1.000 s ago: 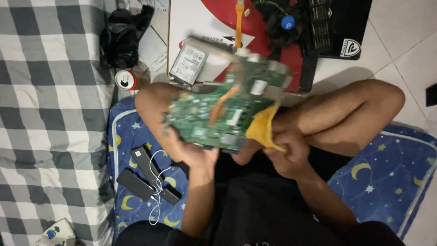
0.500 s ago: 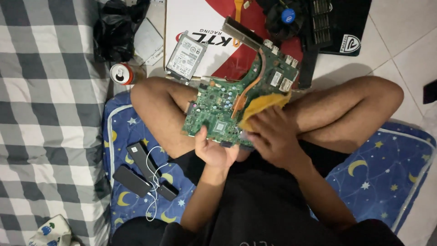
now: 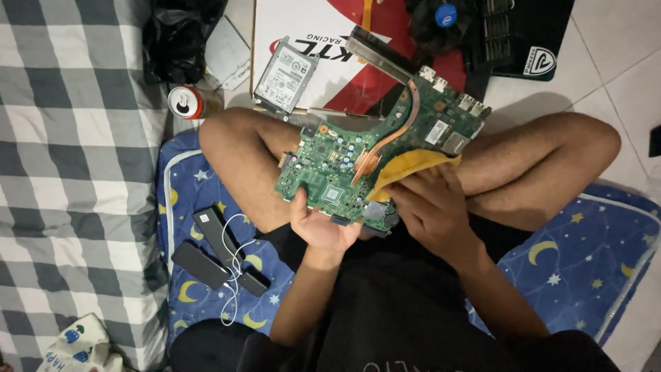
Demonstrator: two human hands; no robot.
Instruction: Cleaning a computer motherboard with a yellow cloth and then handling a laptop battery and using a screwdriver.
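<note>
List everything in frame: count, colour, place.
circuit board: 1, green with a copper pipe, held over the lap
cloth: 1, yellow, pressed on the board's right part
hard drive: 1, silver, on the white and red box, upper middle
box: 1, white and red, on the floor at top
drink can: 1, red and white, upright by the left knee
dark slabs: 3, black, on the mat at left, a white cable across them
mat: 1, blue with moons and stars, under the person
checked fabric: 1, grey and white, left edge
left hand: 1, grips the board's lower edge
right hand: 1, on the cloth
</note>
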